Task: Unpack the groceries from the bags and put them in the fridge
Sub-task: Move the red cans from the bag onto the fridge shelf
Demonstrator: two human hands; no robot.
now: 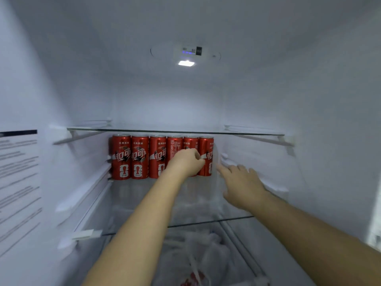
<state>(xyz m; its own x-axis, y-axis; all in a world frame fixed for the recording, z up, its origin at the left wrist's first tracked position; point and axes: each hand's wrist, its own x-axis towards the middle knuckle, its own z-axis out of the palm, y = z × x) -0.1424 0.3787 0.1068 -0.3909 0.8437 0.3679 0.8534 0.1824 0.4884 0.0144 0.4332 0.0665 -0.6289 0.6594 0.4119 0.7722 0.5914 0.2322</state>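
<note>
Six red cans [140,156] are set in one row at the back of the glass shelf [127,203]. The fifth can [190,142] is gripped by the left hand [186,162], fingers curled round it. Under the shelf a white bag [206,244] is seen. The right hand [241,182] is held open, fingers stretched, just beside the last can [206,145].

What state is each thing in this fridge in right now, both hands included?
Cans: six, upright, in a row at the back of the glass shelf.
Left hand: fingers curled round the second can from the right.
Right hand: open, fingers straight, holding nothing, right of the row.
Fridge light: on.
Plastic bag: lying below the shelf, blurred through the glass.
</note>
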